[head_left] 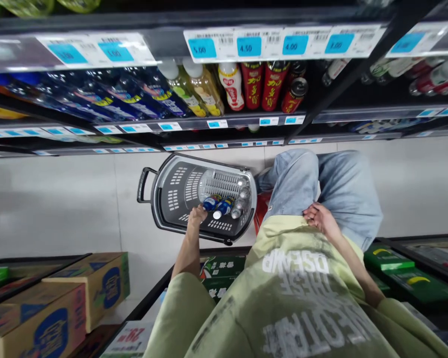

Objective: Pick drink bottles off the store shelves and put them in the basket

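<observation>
We have our left hand (197,214) closed on the end of a blue bottle (212,202), at the inner side of the gray basket (173,199). That bottle lies just beyond the fingers, toward our right. Beside it, farther from the left hand, is a white-capped bottle (226,205), also blue, and past that a row of clear bottles (240,201) along the basket's end. The black handle (141,186) stands out to the left of the same hand.

Our right hand (317,217), well apart from the basket, has its fingers curled in at the hem of the green shirt (291,268), above the jeans (298,184) (whether it pinches the cloth, we cannot tell). Ahead of both hands runs the drinks shelf (246,120); cardboard boxes (97,286) sit behind and left of the left hand.
</observation>
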`<action>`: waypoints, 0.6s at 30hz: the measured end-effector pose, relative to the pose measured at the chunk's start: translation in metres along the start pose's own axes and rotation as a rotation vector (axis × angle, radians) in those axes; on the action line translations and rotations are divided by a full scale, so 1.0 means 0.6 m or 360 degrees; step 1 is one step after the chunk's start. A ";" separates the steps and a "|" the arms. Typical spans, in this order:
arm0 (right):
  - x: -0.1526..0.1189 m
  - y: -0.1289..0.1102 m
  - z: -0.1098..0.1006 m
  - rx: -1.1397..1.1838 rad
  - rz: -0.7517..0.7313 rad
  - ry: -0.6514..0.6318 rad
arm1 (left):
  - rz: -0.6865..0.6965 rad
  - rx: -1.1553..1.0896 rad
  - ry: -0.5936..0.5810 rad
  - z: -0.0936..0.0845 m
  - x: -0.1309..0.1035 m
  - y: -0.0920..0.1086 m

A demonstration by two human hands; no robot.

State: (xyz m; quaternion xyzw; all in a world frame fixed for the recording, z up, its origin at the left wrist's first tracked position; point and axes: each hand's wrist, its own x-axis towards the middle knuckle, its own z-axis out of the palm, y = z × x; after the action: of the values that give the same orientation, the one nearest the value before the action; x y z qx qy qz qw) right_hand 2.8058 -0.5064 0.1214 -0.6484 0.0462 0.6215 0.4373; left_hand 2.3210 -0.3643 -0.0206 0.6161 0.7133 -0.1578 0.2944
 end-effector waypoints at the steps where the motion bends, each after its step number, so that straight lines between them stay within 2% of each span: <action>1: 0.002 0.003 0.000 0.0012 -0.0013 -0.0012 | -0.0037 0.0017 0.0001 -0.008 -0.003 0.005; 5: 0.009 0.009 -0.001 0.0046 -0.0021 -0.0057 | -0.0047 0.0040 0.0096 -0.040 -0.028 0.040; 8: 0.013 0.010 0.002 0.0084 -0.0050 -0.0078 | 0.0153 -0.0134 0.0338 -0.054 -0.070 0.106; 10: 0.015 0.013 0.007 0.0094 -0.0085 -0.0121 | 0.0335 -0.0369 0.0411 -0.050 -0.112 0.176; 12: 0.018 0.017 0.016 0.0078 -0.0168 -0.0208 | 0.0514 -0.0583 0.0333 -0.033 -0.159 0.262; 14: 0.023 0.020 0.031 0.0039 -0.0323 -0.0298 | 0.0805 -0.0694 0.0150 -0.009 -0.203 0.349; 16: 0.025 0.009 0.051 -0.0073 -0.0436 -0.0364 | 0.1012 -0.0486 0.0100 0.013 -0.231 0.424; 18: 0.010 -0.020 0.072 -0.0252 -0.0512 -0.0539 | 0.1128 -0.0125 0.0015 0.020 -0.237 0.477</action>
State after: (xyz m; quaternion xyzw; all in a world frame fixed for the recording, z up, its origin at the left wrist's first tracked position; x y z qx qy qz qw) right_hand 2.7809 -0.4692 0.1291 -0.5662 -0.1805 0.6454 0.4799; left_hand 2.6115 -0.4286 0.0969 0.8143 0.4620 -0.0155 0.3511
